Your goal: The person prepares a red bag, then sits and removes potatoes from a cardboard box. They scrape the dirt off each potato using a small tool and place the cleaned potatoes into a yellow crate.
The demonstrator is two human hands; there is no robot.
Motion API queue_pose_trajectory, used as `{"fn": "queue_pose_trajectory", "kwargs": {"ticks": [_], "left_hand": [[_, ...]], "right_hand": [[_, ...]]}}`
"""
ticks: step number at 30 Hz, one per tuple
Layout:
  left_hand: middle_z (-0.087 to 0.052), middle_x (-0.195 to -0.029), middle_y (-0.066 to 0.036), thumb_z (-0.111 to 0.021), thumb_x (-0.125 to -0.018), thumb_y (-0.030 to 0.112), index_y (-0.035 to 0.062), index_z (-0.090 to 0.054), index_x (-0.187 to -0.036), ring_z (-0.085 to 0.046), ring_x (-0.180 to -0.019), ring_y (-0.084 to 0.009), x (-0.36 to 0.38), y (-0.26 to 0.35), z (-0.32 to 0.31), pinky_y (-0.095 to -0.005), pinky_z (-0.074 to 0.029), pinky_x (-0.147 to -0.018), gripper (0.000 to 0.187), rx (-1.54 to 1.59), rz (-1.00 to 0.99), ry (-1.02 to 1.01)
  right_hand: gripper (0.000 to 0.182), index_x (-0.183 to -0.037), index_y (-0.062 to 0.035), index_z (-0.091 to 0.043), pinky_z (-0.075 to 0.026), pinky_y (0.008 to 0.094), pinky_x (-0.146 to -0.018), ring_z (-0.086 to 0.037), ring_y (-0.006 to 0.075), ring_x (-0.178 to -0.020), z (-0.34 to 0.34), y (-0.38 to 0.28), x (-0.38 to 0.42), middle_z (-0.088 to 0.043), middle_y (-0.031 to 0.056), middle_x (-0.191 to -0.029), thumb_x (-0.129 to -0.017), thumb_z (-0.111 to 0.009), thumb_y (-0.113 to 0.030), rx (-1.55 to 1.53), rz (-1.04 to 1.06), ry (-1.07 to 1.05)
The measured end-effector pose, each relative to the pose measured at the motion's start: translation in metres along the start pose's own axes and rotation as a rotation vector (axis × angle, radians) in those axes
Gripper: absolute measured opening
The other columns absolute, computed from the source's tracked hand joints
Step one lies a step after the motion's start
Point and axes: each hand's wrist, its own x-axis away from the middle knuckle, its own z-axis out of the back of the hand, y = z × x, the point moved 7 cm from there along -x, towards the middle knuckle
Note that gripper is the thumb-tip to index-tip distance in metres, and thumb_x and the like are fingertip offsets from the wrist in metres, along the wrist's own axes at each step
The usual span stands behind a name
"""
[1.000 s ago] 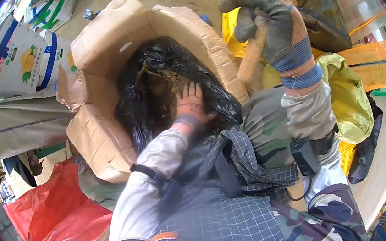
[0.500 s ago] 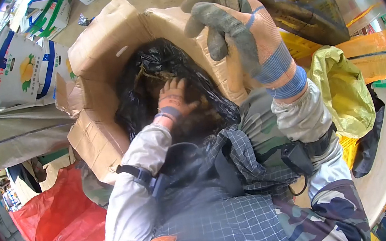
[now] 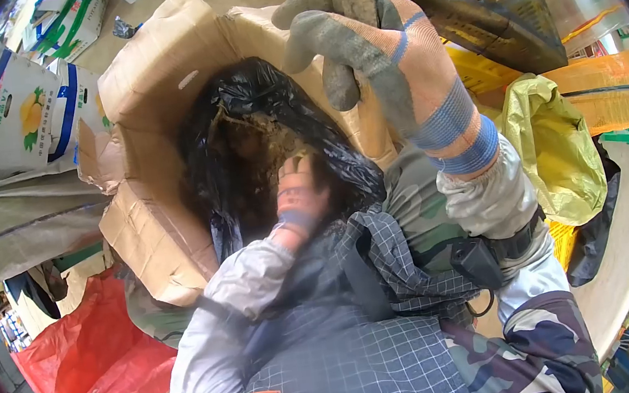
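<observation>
- L hand (image 3: pixel 300 192): inside black bag (image 3: pixel 256 101) lining cardboard box (image 3: pixel 159 82); fingers hidden, state can't tell.
- R hand (image 3: pixel 366 41): raised over box's right edge, gloved fingers spread, empty.

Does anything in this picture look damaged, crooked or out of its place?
Yes. The cardboard box is damaged: its walls are crumpled and a flap on its left side is torn and bent outward. The black plastic liner inside is wrinkled, with dry straw-like bits near its top. The left hand reaches into it; the right hand is raised above.
</observation>
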Motion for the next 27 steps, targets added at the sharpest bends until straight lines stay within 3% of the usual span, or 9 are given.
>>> {"fn": "queue_pose_trajectory", "kwargs": {"ticks": [3, 8, 11, 14, 17, 18, 21, 24, 27], "left_hand": [[-0.042, -0.147, -0.026, -0.081, -0.073, 0.039, 0.0076, -0.043, -0.146, -0.044, -0.132, -0.0447, -0.004, -0.014, 0.016, -0.0461, -0.04, -0.111, 0.088, 0.035, 0.332, -0.154], [-0.024, -0.16, -0.027, -0.088, -0.064, 0.048, 0.0099, -0.029, -0.155, -0.022, -0.149, -0.046, -0.035, -0.009, -0.035, -0.0459, -0.031, -0.12, 0.115, -0.127, 0.227, -0.377], [-0.022, -0.16, -0.029, -0.087, -0.065, 0.046, 0.0084, -0.032, -0.153, -0.025, -0.148, -0.0452, -0.056, 0.004, -0.028, -0.0454, -0.032, -0.119, 0.11, -0.153, 0.22, -0.525], [-0.035, -0.154, -0.025, -0.085, -0.071, 0.035, 0.0075, -0.041, -0.147, -0.04, -0.141, -0.0399, -0.05, -0.008, -0.01, -0.0444, -0.039, -0.114, 0.093, -0.012, 0.195, -0.331], [-0.057, -0.135, -0.021, -0.083, -0.075, 0.027, 0.0052, -0.048, -0.141, -0.057, -0.123, -0.0306, -0.041, -0.059, -0.007, -0.0392, -0.05, -0.102, 0.078, 0.709, 0.434, -0.137], [-0.066, -0.119, -0.014, -0.085, -0.075, 0.026, 0.0015, -0.052, -0.135, -0.063, -0.107, -0.0212, -0.033, -0.074, -0.001, -0.0333, -0.055, -0.091, 0.073, 0.931, 0.598, -0.054], [-0.065, -0.119, -0.014, -0.083, -0.08, 0.022, -0.0007, -0.059, -0.126, -0.064, -0.104, -0.0212, -0.008, -0.129, -0.04, -0.0335, -0.055, -0.089, 0.057, 1.839, 0.909, -0.135], [-0.065, -0.122, -0.012, -0.066, -0.087, 0.04, 0.0016, -0.058, -0.129, -0.065, -0.104, -0.0237, 0.001, -0.1, 0.021, -0.0376, -0.057, -0.082, 0.057, 1.856, 0.718, -0.16], [-0.066, -0.122, -0.012, -0.05, -0.093, 0.055, 0.0028, -0.057, -0.131, -0.066, -0.102, -0.0254, 0.015, -0.067, 0.072, -0.0409, -0.057, -0.075, 0.066, 1.869, 0.576, -0.166]], "right_hand": [[0.029, -0.112, 0.0013, -0.068, -0.041, 0.0191, -0.054, -0.051, 0.0026, -0.058, -0.001, -0.007, 0.002, -0.069, 0.0007, -0.084, -0.098, -0.061, -0.023, 0.091, 0.095, -0.014], [0.029, -0.112, 0.0017, -0.068, -0.041, 0.0191, -0.053, -0.051, 0.0025, -0.058, 0.003, -0.003, 0.001, -0.069, 0.0011, -0.085, -0.099, -0.06, -0.023, 0.1, 0.134, -0.018], [0.025, -0.111, 0.0012, -0.068, -0.041, 0.0193, -0.051, -0.051, 0.003, -0.056, 0.01, 0.012, -0.003, -0.069, 0.0013, -0.083, -0.098, -0.062, -0.02, 0.021, -0.023, 0.062], [0.018, -0.1, -0.0027, -0.069, -0.046, 0.0235, -0.051, -0.058, 0.0077, -0.061, 0.013, 0.021, -0.007, -0.07, 0.0031, -0.077, -0.09, -0.07, -0.018, -0.045, -0.091, 0.12], [0.019, -0.101, -0.0026, -0.07, -0.046, 0.0232, -0.052, -0.059, 0.0067, -0.062, 0.01, 0.019, -0.006, -0.07, 0.0031, -0.079, -0.09, -0.07, -0.019, 0.011, -0.103, 0.063], [0.02, -0.101, -0.0025, -0.07, -0.048, 0.0245, -0.055, -0.061, 0.0086, -0.065, 0.009, 0.021, -0.005, -0.071, 0.0048, -0.081, -0.09, -0.07, -0.019, 0.025, -0.125, 0.062], [0.022, -0.104, -0.0019, -0.071, -0.053, 0.0288, -0.067, -0.067, 0.0154, -0.076, 0.001, 0.021, -0.011, -0.073, 0.0099, -0.089, -0.09, -0.069, -0.019, 0.183, -0.125, 0.022], [0.031, -0.113, -0.002, -0.069, -0.053, 0.0369, -0.09, -0.07, 0.0283, -0.099, -0.008, 0.046, -0.01, -0.073, 0.0172, -0.107, -0.09, -0.07, -0.024, 0.488, -0.116, -0.082], [0.046, -0.122, -0.004, -0.064, -0.053, 0.0396, -0.093, -0.068, 0.0321, -0.104, -0.032, 0.066, 0.001, -0.071, 0.0186, -0.113, -0.09, -0.071, -0.036, 0.789, -0.112, -0.336]]}}
